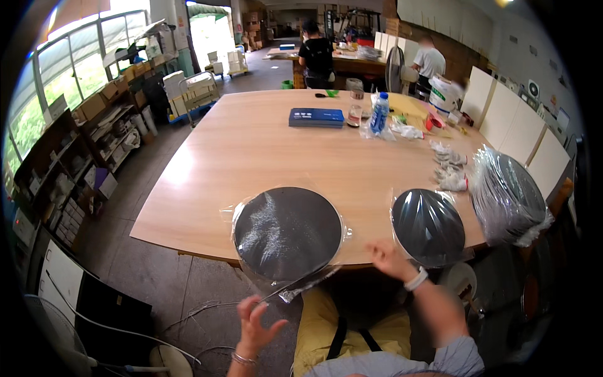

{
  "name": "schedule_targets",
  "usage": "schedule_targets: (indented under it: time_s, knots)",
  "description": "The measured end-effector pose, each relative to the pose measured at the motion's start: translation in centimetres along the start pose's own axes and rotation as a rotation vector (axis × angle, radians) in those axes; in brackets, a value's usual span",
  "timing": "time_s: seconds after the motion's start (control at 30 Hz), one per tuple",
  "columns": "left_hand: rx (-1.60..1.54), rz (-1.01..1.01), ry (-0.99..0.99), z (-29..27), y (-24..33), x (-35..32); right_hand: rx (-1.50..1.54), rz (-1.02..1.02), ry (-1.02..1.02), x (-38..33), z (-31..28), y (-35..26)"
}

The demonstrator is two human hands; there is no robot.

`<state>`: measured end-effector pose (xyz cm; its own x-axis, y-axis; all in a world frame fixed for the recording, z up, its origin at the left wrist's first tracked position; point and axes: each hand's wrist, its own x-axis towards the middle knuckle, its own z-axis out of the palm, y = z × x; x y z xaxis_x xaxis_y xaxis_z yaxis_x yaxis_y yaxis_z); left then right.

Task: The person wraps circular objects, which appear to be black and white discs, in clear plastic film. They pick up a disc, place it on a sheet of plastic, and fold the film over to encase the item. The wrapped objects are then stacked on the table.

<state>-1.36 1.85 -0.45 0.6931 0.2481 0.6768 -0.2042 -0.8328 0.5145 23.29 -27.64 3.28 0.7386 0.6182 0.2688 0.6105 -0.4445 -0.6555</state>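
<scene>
A large dark grey round disc [295, 232] in clear plastic film lies at the table's near edge, its loose film hanging over the edge. My left hand [256, 325] is just below that film, thumb and fingers spread; whether a fingertip touches the film I cannot tell. To the right, a smaller-looking dark disc [427, 226], also in clear film, lies at the edge. Between the two discs my right hand [391, 259] hovers by the table edge, fingers stretched out with nothing visible in them. A stack of film-wrapped discs [510, 198] stands at the far right.
On the wooden table [207, 163] are blue flat boxes [316, 117], a blue-capped bottle [379, 113], glass jars [354, 115], work gloves [450, 166] and a white bucket [444, 94]. Two people work farther back. Cables and a stool [171, 359] are at lower left.
</scene>
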Motion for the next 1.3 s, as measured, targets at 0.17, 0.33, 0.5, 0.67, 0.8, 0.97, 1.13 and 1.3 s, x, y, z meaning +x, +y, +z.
schedule_targets:
  time_s: [0.17, 0.33, 0.5, 0.67, 0.8, 0.97, 1.13, 1.3]
  knots:
    - [0.331, 0.167, -0.268, -0.6, -2.1, 3.4, -0.281, -0.464, -0.122, 5.4, -1.8, 3.5]
    - [0.131, 0.056, -0.196, -0.3, -4.0, 1.9, 0.187, -0.149, -0.219, 7.5, -1.1, 5.4]
    - [0.117, 0.023, -0.119, 0.2, -4.2, 2.0, 0.286, -0.122, -0.359, 8.4, -0.7, 7.8]
    - [-0.055, -0.551, -0.023, 2.1, -5.2, 1.9, 0.012, -0.015, -0.247, 9.4, 0.9, 6.3]
    - [-0.202, -0.776, -0.027, 3.9, -7.4, 2.1, -0.35, -0.012, -0.065, 9.0, 3.6, 5.1]
    - [-0.39, -0.938, 0.015, 4.8, -9.2, 1.2, -0.405, 0.044, -0.032, 9.0, 3.9, 4.5]
    - [0.025, -0.691, 0.143, 4.3, -10.2, 0.7, -0.347, -0.19, 0.202, 10.0, 3.7, 5.7]
    - [0.246, -0.442, 0.151, 4.9, -11.2, 5.1, 0.416, 0.263, 0.035, 15.6, 6.1, 8.3]
